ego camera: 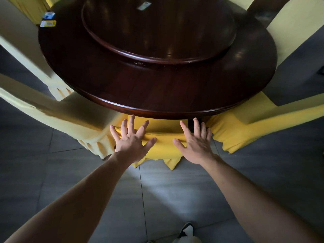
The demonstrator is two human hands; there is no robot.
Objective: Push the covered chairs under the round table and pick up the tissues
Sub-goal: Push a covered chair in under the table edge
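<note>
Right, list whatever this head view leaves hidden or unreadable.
- Yellow covered chair: its front runs under the round table.
- Tissue packets: too small to read.
- Packet on the turntable: blurred.
- Shoe: cut by the bottom edge.

Round table (pixel 157 88), dark polished wood, with a raised round turntable (pixel 157 32) of the same wood set at its centre. On the turntable, far side: one small packet (pixel 144 5), light-coloured, detail blurred. On the table's far-left edge: two small packets lying just beside each other, one blue (pixel 49 15), one yellow (pixel 48 23). Floor (pixel 166 199) of large grey tiles; covered chairs stand on it around the table, the near one (pixel 163 148) partly under the table's edge.
</note>
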